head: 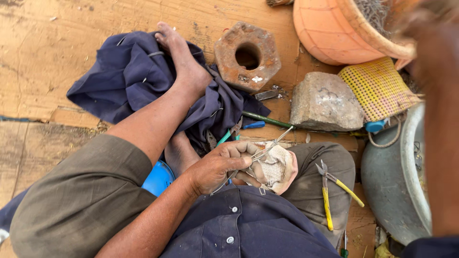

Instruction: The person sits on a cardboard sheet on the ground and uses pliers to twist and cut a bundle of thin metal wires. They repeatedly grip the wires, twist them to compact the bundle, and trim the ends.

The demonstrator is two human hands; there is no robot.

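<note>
Gripping thin wire, the left hand has fingers closed; right hand hidden under worn cloth.

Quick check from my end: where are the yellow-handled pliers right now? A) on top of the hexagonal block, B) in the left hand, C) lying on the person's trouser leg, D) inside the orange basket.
C: the yellow-handled pliers lie loose on the trouser leg, apart from the left hand, which grips thin metal tweezers instead.
</note>
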